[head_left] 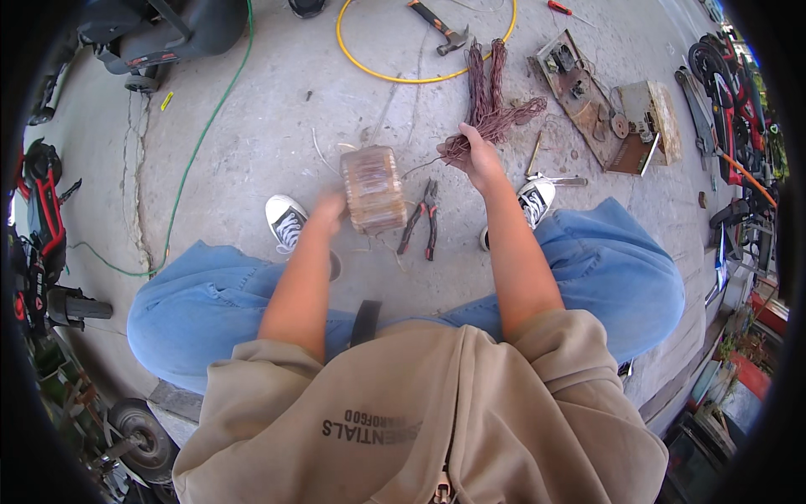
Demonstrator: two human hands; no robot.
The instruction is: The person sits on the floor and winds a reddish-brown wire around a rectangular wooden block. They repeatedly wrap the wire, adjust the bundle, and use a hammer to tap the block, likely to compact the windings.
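Observation:
A wire-wound coil block [374, 189], brownish and boxy, sits between my shoes. My left hand [331, 207] is at its left side, smeared by motion, so its fingers cannot be made out. In my right hand [481, 160] is a bundle of reddish-brown copper wire [495, 109], its long loops spreading away from me over the concrete. A thin strand runs from the bundle toward the coil block. Pliers [431, 210] with red-and-black handles lie just right of the block.
Beyond my hands lie a yellow hose [378, 74] and a hammer [441, 32]. A rusty opened metal casing [588, 113] and a screwdriver [558, 7] are at the far right. A green cord [201, 139] crosses the floor on the left, near a red-and-black wheeled machine [52, 214].

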